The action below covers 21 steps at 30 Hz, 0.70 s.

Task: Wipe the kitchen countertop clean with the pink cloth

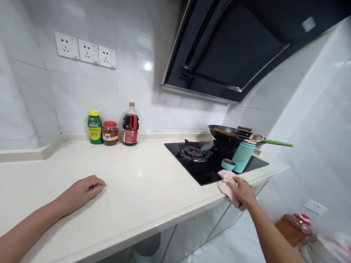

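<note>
My right hand (244, 191) grips a pale pink cloth (226, 182) at the front edge of the counter, beside the stove. Just beyond the cloth, a turquoise cup-like lid (228, 164) sits on the black glass cooktop (204, 174). A turquoise thermos bottle (243, 156) stands upright right behind that lid. On the left, my left hand (85, 190) rests on the white countertop (131, 204) with its fingers curled in, and nothing shows in it.
A wok (223, 132) sits on the far burner, with a green-handled ladle (276, 143) across it. Along the wall stand a green bottle (94, 128), a red-lidded jar (110, 133) and a soy sauce bottle (131, 126). Overhead hangs a black range hood (233, 47). An oil jug (294, 228) is at lower right.
</note>
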### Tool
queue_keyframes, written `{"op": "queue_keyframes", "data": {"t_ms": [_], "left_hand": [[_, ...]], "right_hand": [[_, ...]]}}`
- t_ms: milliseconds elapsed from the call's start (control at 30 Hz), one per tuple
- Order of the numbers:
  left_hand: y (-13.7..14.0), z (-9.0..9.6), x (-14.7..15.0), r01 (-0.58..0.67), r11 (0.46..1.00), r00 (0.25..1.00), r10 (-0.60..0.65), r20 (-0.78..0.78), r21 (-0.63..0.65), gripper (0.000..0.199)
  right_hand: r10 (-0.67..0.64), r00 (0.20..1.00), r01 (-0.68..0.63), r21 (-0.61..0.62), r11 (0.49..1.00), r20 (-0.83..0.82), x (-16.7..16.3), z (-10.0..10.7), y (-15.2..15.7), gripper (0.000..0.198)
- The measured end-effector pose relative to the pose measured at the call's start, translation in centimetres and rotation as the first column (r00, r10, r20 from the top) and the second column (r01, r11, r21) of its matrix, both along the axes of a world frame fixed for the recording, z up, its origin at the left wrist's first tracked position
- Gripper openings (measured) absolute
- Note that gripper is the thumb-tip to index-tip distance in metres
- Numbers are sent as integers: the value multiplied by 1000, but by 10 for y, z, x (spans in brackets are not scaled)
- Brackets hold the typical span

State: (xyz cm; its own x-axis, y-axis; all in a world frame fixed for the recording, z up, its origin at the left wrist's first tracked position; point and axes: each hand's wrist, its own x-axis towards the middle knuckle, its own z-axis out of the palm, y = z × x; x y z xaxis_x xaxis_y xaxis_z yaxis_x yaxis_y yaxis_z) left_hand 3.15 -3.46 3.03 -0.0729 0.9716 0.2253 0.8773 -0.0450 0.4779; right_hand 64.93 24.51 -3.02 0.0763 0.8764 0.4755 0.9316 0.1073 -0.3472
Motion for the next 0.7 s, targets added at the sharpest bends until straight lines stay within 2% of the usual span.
{"op": "queue_keyframes", "data": {"t_ms": [133, 233, 333, 400, 433, 467, 500, 533, 600, 633, 700], "left_hand": [[0, 1, 4, 11, 1000, 1000, -11, -18, -26, 44], [-3, 0, 4, 3, 1000, 1000, -3, -4, -21, 43], [-7, 0, 1, -10, 1000, 1000, 10, 15, 8, 43], [-9, 0, -1, -24, 1000, 999, 23, 23, 19, 45], [-9, 0, -1, -32, 999, 999, 31, 24, 19, 45], [-10, 0, -2, -39, 999, 999, 39, 23, 19, 46], [-9, 1, -2, -45, 999, 999, 45, 20, 20, 46], [-9, 1, -3, -49, 999, 999, 49, 15, 20, 47], [-7, 1, -3, -55, 998, 998, 54, 8, 22, 48], [-6, 0, -4, -55, 998, 998, 55, 7, 21, 48], [-3, -1, -5, -54, 998, 999, 54, 7, 16, 49]], "right_hand": [[155, 987, -159, 97, 982, 50, -61, -20, -61, 45], [277, 958, -287, 195, 938, 79, -119, -38, -120, 43], [447, 888, -452, 394, 801, 109, -159, -44, -160, 32], [514, 851, -496, 492, 716, 110, -164, -44, -164, 27], [521, 847, -490, 528, 694, 101, -160, -44, -158, 25], [510, 856, -465, 552, 693, 80, -152, -45, -148, 24], [476, 878, -414, 556, 720, 37, -140, -47, -135, 25], [418, 908, -338, 540, 771, -28, -126, -48, -121, 28], [257, 949, -153, 450, 880, -181, -96, -50, -91, 35], [177, 953, -68, 395, 916, -245, -80, -50, -78, 39], [34, 939, 76, 304, 950, -341, -54, -46, -56, 45]]}}
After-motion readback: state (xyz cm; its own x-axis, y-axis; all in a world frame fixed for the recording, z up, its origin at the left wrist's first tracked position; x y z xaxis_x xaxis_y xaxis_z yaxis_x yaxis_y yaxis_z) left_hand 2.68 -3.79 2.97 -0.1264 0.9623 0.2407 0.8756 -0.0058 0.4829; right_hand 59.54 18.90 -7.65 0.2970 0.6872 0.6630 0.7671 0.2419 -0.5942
